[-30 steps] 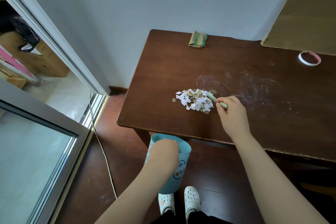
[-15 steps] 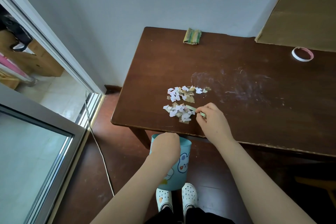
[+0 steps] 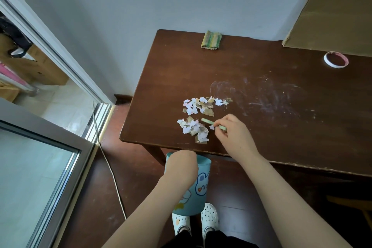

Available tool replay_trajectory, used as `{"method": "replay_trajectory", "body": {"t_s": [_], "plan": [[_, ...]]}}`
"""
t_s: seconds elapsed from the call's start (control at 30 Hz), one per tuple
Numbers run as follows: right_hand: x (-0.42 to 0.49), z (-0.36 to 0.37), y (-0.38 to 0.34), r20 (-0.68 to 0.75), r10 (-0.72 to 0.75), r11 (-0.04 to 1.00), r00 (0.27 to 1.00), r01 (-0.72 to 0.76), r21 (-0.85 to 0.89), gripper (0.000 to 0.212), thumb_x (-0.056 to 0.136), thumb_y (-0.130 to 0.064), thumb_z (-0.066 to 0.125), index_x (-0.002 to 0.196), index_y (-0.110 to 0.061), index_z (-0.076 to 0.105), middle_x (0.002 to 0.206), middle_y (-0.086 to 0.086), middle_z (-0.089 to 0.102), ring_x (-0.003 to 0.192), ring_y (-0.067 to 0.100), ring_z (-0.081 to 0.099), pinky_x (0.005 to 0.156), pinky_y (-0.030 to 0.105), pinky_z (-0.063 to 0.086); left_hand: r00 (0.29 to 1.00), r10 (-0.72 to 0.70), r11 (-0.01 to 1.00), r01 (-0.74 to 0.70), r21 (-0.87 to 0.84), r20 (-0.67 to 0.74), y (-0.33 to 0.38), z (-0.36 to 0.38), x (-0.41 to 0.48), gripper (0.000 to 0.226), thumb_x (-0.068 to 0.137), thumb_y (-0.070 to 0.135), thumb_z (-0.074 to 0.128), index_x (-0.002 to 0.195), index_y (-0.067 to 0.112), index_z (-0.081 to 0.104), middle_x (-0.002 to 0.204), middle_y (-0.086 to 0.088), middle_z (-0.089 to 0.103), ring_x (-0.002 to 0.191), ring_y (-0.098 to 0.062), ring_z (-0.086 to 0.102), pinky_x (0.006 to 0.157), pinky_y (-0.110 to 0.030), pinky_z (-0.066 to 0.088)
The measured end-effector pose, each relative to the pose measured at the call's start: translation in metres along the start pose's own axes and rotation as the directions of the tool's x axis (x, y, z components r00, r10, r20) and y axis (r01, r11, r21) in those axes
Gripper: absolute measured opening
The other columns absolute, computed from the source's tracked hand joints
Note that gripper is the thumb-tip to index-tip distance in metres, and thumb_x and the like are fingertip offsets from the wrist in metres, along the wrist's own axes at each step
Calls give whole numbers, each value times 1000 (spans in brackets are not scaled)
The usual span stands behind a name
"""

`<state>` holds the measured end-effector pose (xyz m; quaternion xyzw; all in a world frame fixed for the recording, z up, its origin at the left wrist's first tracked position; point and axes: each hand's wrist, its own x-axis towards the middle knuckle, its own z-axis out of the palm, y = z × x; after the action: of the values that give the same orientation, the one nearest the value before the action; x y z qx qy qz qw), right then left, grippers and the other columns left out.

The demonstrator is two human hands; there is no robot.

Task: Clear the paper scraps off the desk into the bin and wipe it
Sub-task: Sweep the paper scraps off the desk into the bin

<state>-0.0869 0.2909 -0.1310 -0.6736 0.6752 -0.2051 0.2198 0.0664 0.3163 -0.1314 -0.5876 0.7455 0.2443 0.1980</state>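
Observation:
White and brown paper scraps lie in two clumps on the dark wooden desk (image 3: 261, 127): a far clump (image 3: 201, 104) and a near clump (image 3: 193, 129) close to the front edge. My right hand (image 3: 233, 137) pinches a thin pale green stick (image 3: 209, 122) whose tip rests beside the near clump. My left hand (image 3: 181, 165) grips the rim of a light blue bin (image 3: 193, 193) with a bear print, held just below the desk's front edge. A folded green and yellow striped cloth (image 3: 211, 39) lies at the desk's back edge.
A roll of tape (image 3: 335, 60) sits at the back right, in front of a cardboard sheet (image 3: 332, 10) leaning on the wall. Whitish smears mark the desk's middle. A sliding glass door (image 3: 40, 167) and a white cable (image 3: 108, 167) are to the left.
The stick in my right hand dragged part of the single pile toward the front edge, splitting it into two clumps. The bin stays held under the edge.

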Motion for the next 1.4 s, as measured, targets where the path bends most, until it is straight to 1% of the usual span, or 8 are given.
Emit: {"method": "replay_trajectory", "body": {"t_s": [0.17,0.33,0.57,0.67,0.8,1.13,1.23,1.4], "plan": [[0,-8,5,-12,84,988,996,-85,-131,17,90,-18,52,96,-14,67,91,-2,48,71,16,49,60,26,33,1000,-8,1000,7,21,16,-3,11,-2,10,90,9,52,93,9,61,97,-8,66,89,-24,63,71,-29,47],[-11,10,-17,75,28,987,997,-15,-161,18,91,-23,51,93,-12,64,90,-1,43,67,16,44,60,25,28,1000,-15,1000,14,-5,-17,-9,19,-5,7,90,10,51,92,12,58,95,-7,66,87,-23,63,66,-28,43],[-19,26,-44,126,-69,986,990,87,-143,18,91,-22,50,97,-10,63,91,-1,40,67,16,40,60,23,26,998,-64,998,64,20,-9,-20,22,-11,13,90,9,52,101,8,58,103,-8,64,92,-26,63,72,-32,49],[-16,15,-41,63,-35,992,997,43,-119,16,90,-20,52,93,-11,65,89,-1,43,67,17,44,60,25,29,996,-85,995,86,43,-17,-26,24,-13,17,92,12,52,108,8,57,109,-8,62,99,-25,62,71,-28,44],[-14,-2,-27,21,43,983,999,-39,-181,17,91,-21,51,92,-13,66,88,-2,44,68,17,49,60,26,33,991,-133,990,131,57,18,-30,23,-15,22,92,11,51,112,7,58,113,-9,61,101,-24,62,79,-29,49],[-27,19,-49,162,1,975,987,36,-221,21,94,-22,44,95,-10,61,86,-1,37,65,17,41,60,26,28,987,-163,985,163,59,2,-38,19,-19,26,92,10,52,117,7,55,118,-10,57,104,-24,60,84,-30,48],[-32,28,-65,234,-45,970,971,98,-223,21,95,-21,43,100,-10,59,89,-1,33,72,24,49,62,27,27,989,-148,989,149,21,-22,-37,21,-20,25,90,8,51,115,7,54,117,-9,55,103,-24,60,81,-28,47],[-37,40,-88,315,-132,979,940,174,-110,22,95,-22,44,106,-13,61,90,-4,31,76,24,51,64,27,26,990,-133,990,131,-46,-49,-41,22,-19,27,94,10,46,119,10,55,120,-8,54,105,-23,59,83,-28,46]]}}
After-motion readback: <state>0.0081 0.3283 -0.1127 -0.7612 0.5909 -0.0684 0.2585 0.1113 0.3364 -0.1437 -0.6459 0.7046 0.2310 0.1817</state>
